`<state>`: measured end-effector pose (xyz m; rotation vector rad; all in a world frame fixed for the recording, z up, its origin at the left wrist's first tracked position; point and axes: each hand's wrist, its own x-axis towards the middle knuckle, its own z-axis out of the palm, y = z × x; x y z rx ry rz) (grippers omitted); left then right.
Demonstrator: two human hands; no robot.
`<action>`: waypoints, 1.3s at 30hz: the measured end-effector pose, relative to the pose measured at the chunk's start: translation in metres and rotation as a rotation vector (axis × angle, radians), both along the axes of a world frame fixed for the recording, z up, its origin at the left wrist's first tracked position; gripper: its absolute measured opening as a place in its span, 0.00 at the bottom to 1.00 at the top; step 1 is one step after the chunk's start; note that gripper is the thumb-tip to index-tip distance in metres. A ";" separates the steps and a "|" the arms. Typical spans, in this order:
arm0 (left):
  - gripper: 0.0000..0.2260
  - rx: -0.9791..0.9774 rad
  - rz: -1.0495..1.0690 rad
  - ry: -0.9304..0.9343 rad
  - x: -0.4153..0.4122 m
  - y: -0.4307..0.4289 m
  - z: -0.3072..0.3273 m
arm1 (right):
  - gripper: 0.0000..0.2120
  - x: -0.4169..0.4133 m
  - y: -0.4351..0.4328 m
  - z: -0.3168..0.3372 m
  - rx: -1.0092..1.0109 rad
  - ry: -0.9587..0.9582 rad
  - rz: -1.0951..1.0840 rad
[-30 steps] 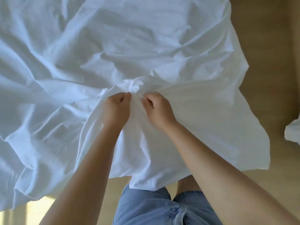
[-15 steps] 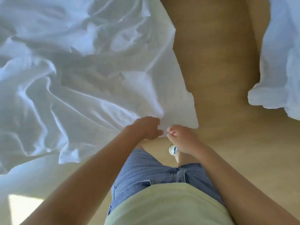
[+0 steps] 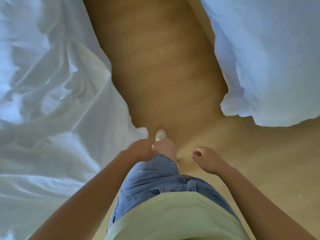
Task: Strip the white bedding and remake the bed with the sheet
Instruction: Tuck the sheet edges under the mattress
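White sheet (image 3: 52, 101): crumpled, left of denim shorts (image 3: 155, 179). Right grip (image 3: 207, 158): has released it, loosely curled, empty; left grip (image 3: 140, 149): curled at its corner, hold uncertain. Stripping likely continues one-handed.

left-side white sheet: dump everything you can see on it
The white sheet is thin, slightly sheer-looking fabric, heavily rumpled in long folds and creases, filling the frame's left side. Its right edge runs diagonally against the tan floor, ending in a corner beside the shoe. The left hand is curled just below that corner; blur hides whether it grips the fabric.
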<state>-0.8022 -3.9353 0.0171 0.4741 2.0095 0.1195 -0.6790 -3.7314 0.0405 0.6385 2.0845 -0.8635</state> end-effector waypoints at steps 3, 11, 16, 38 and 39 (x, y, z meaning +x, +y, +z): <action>0.16 -0.007 0.029 -0.077 -0.038 0.029 -0.012 | 0.08 -0.031 0.029 -0.012 0.020 -0.051 0.071; 0.13 0.010 0.058 -0.034 -0.229 0.088 -0.017 | 0.16 -0.226 0.096 -0.021 0.042 -0.104 0.109; 0.16 0.035 0.174 -0.008 -0.344 0.091 -0.009 | 0.12 -0.375 0.114 -0.003 0.015 -0.004 0.163; 0.07 0.195 1.203 -0.008 -0.878 -0.012 -0.002 | 0.10 -1.106 -0.001 0.008 -0.062 0.061 0.872; 0.08 0.206 1.202 -0.002 -0.906 -0.020 -0.005 | 0.10 -1.136 -0.017 0.008 -0.053 0.075 0.891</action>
